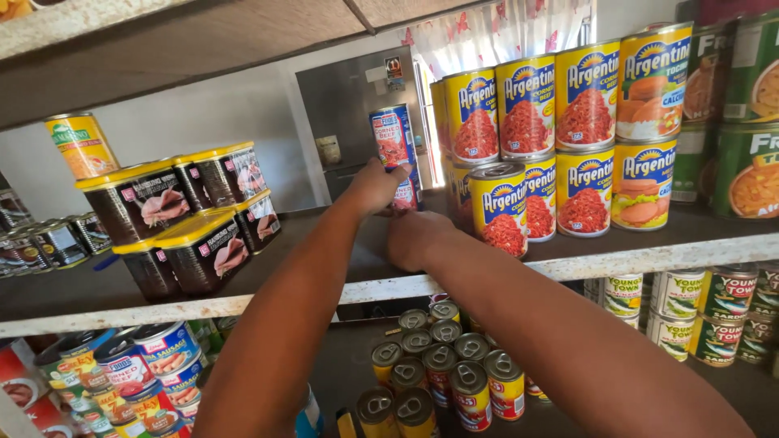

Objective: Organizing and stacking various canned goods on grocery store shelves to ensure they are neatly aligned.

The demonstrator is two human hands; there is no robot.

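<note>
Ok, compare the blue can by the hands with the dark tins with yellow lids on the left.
The blue can is a tall round cylinder; the dark tins are squat and boxy. The blue can stands stacked on another can, with the left hand against that stack; the dark tins sit untouched, stacked in two tiers. Both stand on the same shelf.

Your left hand (pixel 375 185) rests its fingers on a lower blue-and-red can (pixel 405 195), which stands upright at the back of the shelf (pixel 324 243) and is mostly hidden behind that hand. A second matching blue-and-red can (pixel 393 136) stands upright on top of it, at 12 o'clock from your fingers, its label facing you. Your right hand (pixel 414 237) lies just at 5 o'clock from the stack, knuckles up, apart from both cans.
</note>
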